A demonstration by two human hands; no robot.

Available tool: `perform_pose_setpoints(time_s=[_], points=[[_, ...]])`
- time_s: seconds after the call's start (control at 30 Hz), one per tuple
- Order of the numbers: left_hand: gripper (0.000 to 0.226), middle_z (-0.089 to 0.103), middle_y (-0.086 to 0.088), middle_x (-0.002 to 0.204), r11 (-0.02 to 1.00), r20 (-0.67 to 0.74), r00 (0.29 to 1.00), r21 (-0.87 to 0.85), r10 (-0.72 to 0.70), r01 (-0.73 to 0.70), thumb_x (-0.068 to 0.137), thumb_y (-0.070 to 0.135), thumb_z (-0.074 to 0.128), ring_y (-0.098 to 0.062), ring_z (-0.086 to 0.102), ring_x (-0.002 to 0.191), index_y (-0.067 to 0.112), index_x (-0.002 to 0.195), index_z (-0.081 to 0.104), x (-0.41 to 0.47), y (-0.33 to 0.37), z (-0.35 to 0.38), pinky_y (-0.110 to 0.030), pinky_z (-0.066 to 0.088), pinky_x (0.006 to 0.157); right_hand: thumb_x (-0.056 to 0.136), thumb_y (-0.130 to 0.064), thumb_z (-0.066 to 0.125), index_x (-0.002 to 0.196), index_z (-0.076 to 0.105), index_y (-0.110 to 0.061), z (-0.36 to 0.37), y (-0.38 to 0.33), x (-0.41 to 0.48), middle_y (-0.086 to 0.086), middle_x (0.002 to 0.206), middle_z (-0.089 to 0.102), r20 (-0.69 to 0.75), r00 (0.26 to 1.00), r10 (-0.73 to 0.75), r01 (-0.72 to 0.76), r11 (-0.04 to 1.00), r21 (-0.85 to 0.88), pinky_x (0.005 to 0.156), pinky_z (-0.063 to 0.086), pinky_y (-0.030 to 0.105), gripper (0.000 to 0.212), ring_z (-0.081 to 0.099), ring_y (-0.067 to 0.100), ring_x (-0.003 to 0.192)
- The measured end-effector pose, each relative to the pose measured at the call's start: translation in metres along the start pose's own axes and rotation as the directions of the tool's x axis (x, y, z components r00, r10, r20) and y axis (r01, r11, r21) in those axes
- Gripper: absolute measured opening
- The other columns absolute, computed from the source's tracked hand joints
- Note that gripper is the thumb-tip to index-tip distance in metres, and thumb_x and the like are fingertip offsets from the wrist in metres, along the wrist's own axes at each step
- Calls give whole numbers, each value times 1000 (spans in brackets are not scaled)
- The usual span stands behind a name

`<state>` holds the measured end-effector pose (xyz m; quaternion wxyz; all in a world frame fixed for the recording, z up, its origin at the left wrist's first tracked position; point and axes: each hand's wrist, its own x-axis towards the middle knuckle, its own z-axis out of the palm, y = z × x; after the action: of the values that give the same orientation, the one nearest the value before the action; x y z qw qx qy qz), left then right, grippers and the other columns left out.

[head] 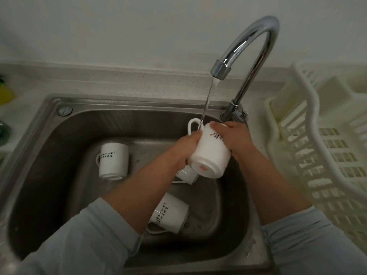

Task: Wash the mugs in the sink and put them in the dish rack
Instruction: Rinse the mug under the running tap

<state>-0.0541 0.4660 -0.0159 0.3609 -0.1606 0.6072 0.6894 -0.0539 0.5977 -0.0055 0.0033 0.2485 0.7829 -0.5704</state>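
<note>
A white mug (208,153) with dark lettering is held tilted under the running tap, its base toward me and its handle up at the far left. My left hand (187,145) grips its left side and my right hand (234,136) wraps its right side. Water from the faucet (248,50) streams onto the mug's rim. Three more white mugs lie in the steel sink (49,155): one (113,160) at the left, one (186,174) partly hidden under the held mug, and one (170,214) near the front behind my left forearm.
A cream plastic dish rack (321,147) stands on the counter right of the sink. At the far left edge of the counter sit a yellow object (5,94) and a green object (4,132). A wall rises behind the faucet.
</note>
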Motion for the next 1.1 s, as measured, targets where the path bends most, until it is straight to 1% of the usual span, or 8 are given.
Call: perform_pose_setpoints(time_s=[0.1, 0.2, 0.3, 0.43, 0.5, 0.67, 0.87, 1.1], points=[[20, 66, -11, 83, 994, -163, 983, 86, 88, -74, 95, 22, 50, -23, 62, 73, 9, 88, 64, 7, 11, 2, -33, 51, 67, 79, -35, 72, 64, 57, -16, 5, 2, -3, 6, 72, 66, -27, 1000, -12, 11, 999, -49, 67, 54, 36, 28, 64, 24, 69], [22, 63, -9, 101, 937, -191, 930, 219, 314, -271, 97, 20, 42, -21, 60, 83, 13, 112, 55, 8, -3, 9, -29, 51, 66, 75, -39, 73, 55, 54, -16, 2, -1, 6, 10, 69, 66, -120, 993, 20, -23, 999, -26, 73, 55, 45, 36, 65, 28, 70], [31, 55, -4, 104, 945, -85, 962, 229, 258, -233, 101, 30, 35, -8, 53, 76, 14, 126, 43, -3, -18, 14, -14, 49, 47, 76, -37, 73, 58, 56, -14, -3, -1, 8, 9, 72, 67, -125, 991, 50, -54, 998, -33, 74, 56, 45, 34, 66, 27, 71], [29, 68, -11, 89, 995, -23, 999, -96, -27, 25, 97, 30, 47, -24, 64, 79, 6, 106, 62, 5, 4, -8, -39, 52, 78, 78, -39, 72, 57, 54, -15, 13, 2, -2, 15, 78, 69, -36, 998, 42, -45, 996, -76, 73, 55, 45, 36, 64, 29, 69], [25, 70, -11, 87, 975, 11, 1000, -221, -3, 5, 95, 30, 51, -25, 66, 78, 10, 104, 63, 8, 6, -12, -40, 53, 78, 77, -38, 72, 56, 55, -15, 18, -2, 0, 12, 72, 67, -37, 999, 32, -34, 998, -61, 73, 55, 44, 35, 64, 30, 69], [43, 57, -15, 129, 952, 167, 963, -258, 212, -165, 96, 27, 46, -33, 57, 113, 21, 139, 42, 11, -20, -14, -46, 48, 95, 77, -30, 74, 69, 60, -13, 11, -3, 11, 9, 77, 67, 26, 984, 175, -177, 971, 161, 76, 55, 42, 24, 63, 23, 71], [41, 60, -7, 119, 942, -32, 942, 53, 333, -331, 92, 9, 55, -23, 59, 109, 24, 129, 46, 19, -2, -21, -39, 49, 95, 83, -31, 69, 73, 61, -14, 14, 6, 2, 7, 76, 66, 121, 980, 154, -160, 987, 34, 69, 54, 34, 21, 62, 19, 67], [6, 64, -4, 81, 911, -27, 959, -307, 281, -275, 90, 15, 58, -18, 62, 77, 19, 85, 59, 20, -4, -9, -34, 54, 70, 80, -30, 71, 76, 61, -12, 9, 2, 0, 9, 76, 66, 144, 977, 155, -166, 984, 69, 66, 52, 31, 21, 61, 19, 65]])
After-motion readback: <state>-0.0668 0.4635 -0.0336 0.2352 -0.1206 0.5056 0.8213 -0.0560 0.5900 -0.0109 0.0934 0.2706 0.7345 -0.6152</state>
